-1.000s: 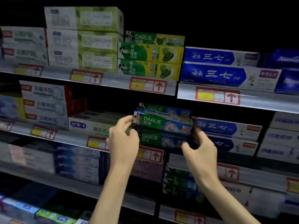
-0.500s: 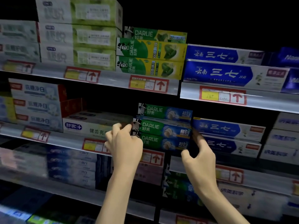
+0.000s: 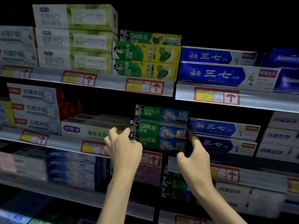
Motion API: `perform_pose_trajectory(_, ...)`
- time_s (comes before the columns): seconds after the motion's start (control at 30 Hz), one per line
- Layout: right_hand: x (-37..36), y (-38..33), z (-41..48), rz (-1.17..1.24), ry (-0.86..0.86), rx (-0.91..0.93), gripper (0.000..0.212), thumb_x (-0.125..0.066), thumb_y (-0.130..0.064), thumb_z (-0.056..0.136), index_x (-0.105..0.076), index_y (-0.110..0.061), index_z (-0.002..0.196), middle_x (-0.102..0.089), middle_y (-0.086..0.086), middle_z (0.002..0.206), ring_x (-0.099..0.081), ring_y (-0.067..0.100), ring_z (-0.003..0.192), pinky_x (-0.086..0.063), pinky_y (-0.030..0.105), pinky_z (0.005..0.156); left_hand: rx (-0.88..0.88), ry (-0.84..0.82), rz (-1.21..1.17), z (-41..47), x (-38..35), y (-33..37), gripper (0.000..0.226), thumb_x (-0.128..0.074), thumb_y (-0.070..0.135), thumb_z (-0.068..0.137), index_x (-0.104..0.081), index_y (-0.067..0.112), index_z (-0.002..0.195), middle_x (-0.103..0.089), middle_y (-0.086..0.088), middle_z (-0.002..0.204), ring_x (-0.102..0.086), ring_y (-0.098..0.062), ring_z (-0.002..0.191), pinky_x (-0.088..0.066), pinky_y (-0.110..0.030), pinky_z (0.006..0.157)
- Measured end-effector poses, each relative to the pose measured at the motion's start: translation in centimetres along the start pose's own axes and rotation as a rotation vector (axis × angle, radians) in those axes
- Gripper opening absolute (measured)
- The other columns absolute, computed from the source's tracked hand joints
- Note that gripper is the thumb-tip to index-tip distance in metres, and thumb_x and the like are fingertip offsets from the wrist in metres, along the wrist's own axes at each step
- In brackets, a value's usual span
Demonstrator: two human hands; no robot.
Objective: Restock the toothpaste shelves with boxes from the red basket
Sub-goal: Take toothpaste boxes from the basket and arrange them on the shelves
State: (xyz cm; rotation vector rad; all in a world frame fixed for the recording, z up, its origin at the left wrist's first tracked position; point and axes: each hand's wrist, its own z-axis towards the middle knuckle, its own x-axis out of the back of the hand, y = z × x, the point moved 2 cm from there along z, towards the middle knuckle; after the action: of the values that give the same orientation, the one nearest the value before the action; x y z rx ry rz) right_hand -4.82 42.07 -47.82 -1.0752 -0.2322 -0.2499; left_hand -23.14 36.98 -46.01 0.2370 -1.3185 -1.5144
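Landmark for this entry: the DARLIE stack (image 3: 161, 130), three green-and-blue toothpaste boxes lying flat one on another on the middle shelf (image 3: 64, 143), long faces to the front, the top box set slightly to the right of the two beneath it. Left hand (image 3: 124, 147): at the left end of the stack, fingers curled, fingertips against the ends of the middle and bottom boxes, clamped on that end. Right hand (image 3: 194, 155): at the right end of the stack, fingers hooked round the end of the same two boxes, thumb spread out below the front lower corner, clamped likewise. Neither hand touches the top box. Immediately left of the stack lies a white box (image 3: 90, 130) with a blue logo, partly covered by the left hand; whether it touches the stack cannot be told. Immediately right of the stack, two blue-and-white boxes (image 3: 223, 129) are piled one on the other, the lower one partly hidden by the right hand. Directly below the stack, a red-arrow price tag (image 3: 152, 159) is fixed on the shelf edge between the two hands. Above the stack, on the upper shelf (image 3: 111, 82), three green-and-yellow DARLIE boxes (image 3: 145, 62) are piled. Further left of the stack, white-and-red boxes (image 3: 34, 109) are piled three high. The lower shelves (image 3: 64, 193) below the stack are blurred and their contents cannot be read.
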Motion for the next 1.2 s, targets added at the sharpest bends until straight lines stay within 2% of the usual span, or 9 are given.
perform_pose_trajectory(0.23, -0.1, 0.2, 0.1, 0.003, 0.0, -0.026, 0.08, -0.06, 0.001, 0.094, -0.028, -0.029, 0.161, -0.049, -0.013, 0.13, -0.054, 0.003, 0.055, -0.05, 0.02, 0.057, -0.006, -0.006, -0.022, 0.1, -0.1, -0.3, 0.05, -0.057, 0.008, 0.095, -0.056, 0.016, 0.144, -0.029, -0.01, 0.16, -0.021, -0.031, 0.142, -0.019, -0.052, 0.116)
perform_pose_trajectory(0.33, 0.0, 0.2, -0.1, 0.004, -0.002, -0.016, 0.082, -0.062, -0.001, 0.093, -0.026, -0.032, 0.16, -0.047, -0.013, 0.132, -0.058, 0.013, 0.071, -0.058, 0.031, 0.069, -0.018, 0.011, -0.058, -0.2, 0.1, -0.1, 0.055, -0.06, 0.015, 0.095, -0.051, 0.017, 0.149, -0.033, -0.009, 0.159, -0.022, -0.029, 0.143, -0.019, -0.051, 0.116)
perform_pose_trajectory(0.4, 0.5, -0.1, -0.3, -0.008, 0.02, 0.007, 0.083, -0.064, -0.005, 0.092, -0.026, -0.032, 0.16, -0.044, -0.015, 0.138, -0.06, 0.018, 0.1, -0.057, 0.041, 0.094, -0.032, 0.059, -0.128, -0.6, 0.6, 0.2, 0.056, -0.064, 0.02, 0.094, -0.051, 0.022, 0.149, -0.039, -0.004, 0.156, -0.026, -0.026, 0.141, -0.019, -0.05, 0.117)
perform_pose_trajectory(0.47, 1.2, -0.6, -0.5, -0.004, 0.051, 0.011, 0.08, -0.066, -0.008, 0.093, -0.026, -0.028, 0.16, -0.042, -0.012, 0.149, -0.046, 0.015, 0.136, -0.04, 0.034, 0.114, -0.048, 0.072, -0.284, -1.3, 1.2, 0.7, 0.049, -0.064, 0.023, 0.095, -0.057, 0.031, 0.143, -0.047, 0.006, 0.148, -0.036, -0.02, 0.138, -0.023, -0.049, 0.12)
perform_pose_trajectory(0.5, 1.6, -0.9, -0.6, 0.02, 0.064, 0.01, 0.079, -0.067, -0.009, 0.094, -0.028, -0.028, 0.16, -0.041, -0.011, 0.153, -0.039, 0.013, 0.143, -0.033, 0.031, 0.116, -0.053, 0.04, -0.407, -1.9, 1.6, 1.2, 0.044, -0.063, 0.024, 0.096, -0.06, 0.034, 0.139, -0.051, 0.011, 0.144, -0.043, -0.015, 0.135, -0.03, -0.048, 0.119)
perform_pose_trajectory(0.63, 3.4, -2.1, -1.3, 0.188, 0.108, 0.016, 0.072, -0.072, -0.017, 0.093, -0.037, -0.033, 0.154, -0.048, -0.013, 0.149, -0.044, 0.007, 0.138, -0.039, 0.038, 0.117, -0.052, -0.181, -0.837, -4.5, 2.4, 3.3, 0.035, -0.062, 0.026, 0.098, -0.067, 0.033, 0.132, -0.068, 0.014, 0.129, -0.061, -0.003, 0.12, -0.048, -0.034, 0.107)
perform_pose_trajectory(0.77, 5.7, -3.1, -2.7, 0.369, 0.119, -0.016, 0.059, -0.076, -0.023, 0.091, -0.05, -0.039, 0.141, -0.058, -0.017, 0.134, -0.054, -0.003, 0.123, -0.045, 0.032, 0.108, -0.037, -0.297, -1.05, -7.3, 2.5, 4.1, 0.035, -0.056, 0.032, 0.099, -0.069, 0.026, 0.131, -0.073, 0.003, 0.125, -0.067, -0.015, 0.119, -0.046, -0.045, 0.108)
perform_pose_trajectory(0.9, 8.8, -3.3, -4.1, 0.407, 0.098, -0.029, 0.051, -0.076, -0.031, 0.089, -0.056, -0.041, 0.135, -0.062, -0.017, 0.128, -0.059, -0.001, 0.12, -0.048, 0.035, 0.107, -0.062, -0.337, -1.123, -9.7, 2.4, 4.9, 0.048, -0.051, 0.039, 0.09, -0.068, 0.022, 0.131, -0.072, -0.003, 0.127, -0.067, -0.02, 0.121, -0.045, -0.049, 0.108)
perform_pose_trajectory(1.2, 16.1, -2.3, -7.3, 0.338, 0.101, 0.008, 0.044, -0.076, -0.035, 0.088, -0.06, -0.043, 0.128, -0.063, -0.017, 0.125, -0.059, -0.004, 0.117, -0.048, 0.021, 0.092, -0.115, -0.392, -1.128, -13.8, 0.6, 7.0, 0.044, -0.044, 0.033, 0.098, -0.066, 0.019, 0.133, -0.07, -0.008, 0.129, -0.064, -0.026, 0.123, -0.044, -0.052, 0.109)
